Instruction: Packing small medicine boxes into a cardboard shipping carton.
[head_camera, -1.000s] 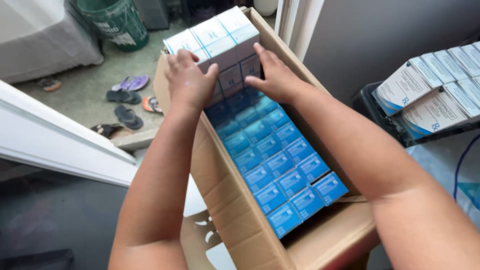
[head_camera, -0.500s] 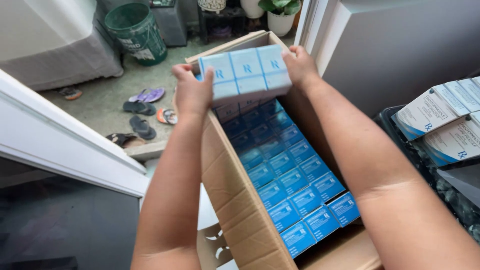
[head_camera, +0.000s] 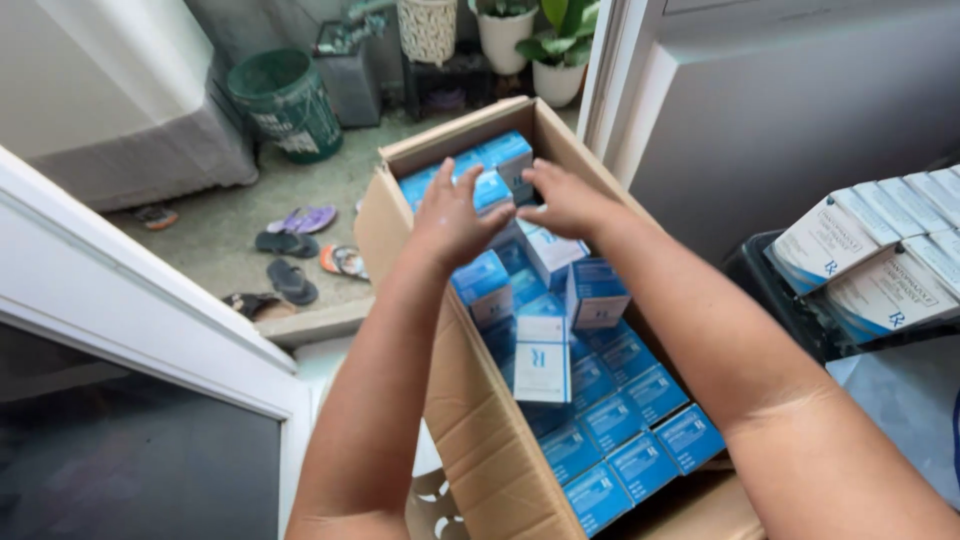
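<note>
An open cardboard carton (head_camera: 475, 400) stands in front of me, packed with several small blue boxes (head_camera: 640, 450) in neat rows at its near end. In its middle, several blue-and-white boxes (head_camera: 541, 358) lie loose and tumbled on top of the rows. My left hand (head_camera: 455, 215) and my right hand (head_camera: 565, 200) hover side by side over the far end of the carton, fingers spread, touching or nearly touching a small blue box (head_camera: 492, 190) between them. I cannot tell if either hand grips it.
A stack of white-and-blue boxes (head_camera: 870, 255) rests on a dark crate at the right. Beyond the carton lie a green bucket (head_camera: 288, 100), several sandals (head_camera: 295, 250) on the concrete floor, and potted plants (head_camera: 525, 40). A white door frame (head_camera: 120, 290) runs along the left.
The block of three boxes held up between both hands is gone from my grip. Loose boxes now lie scattered on the rows, and my hands have come down close together.
</note>
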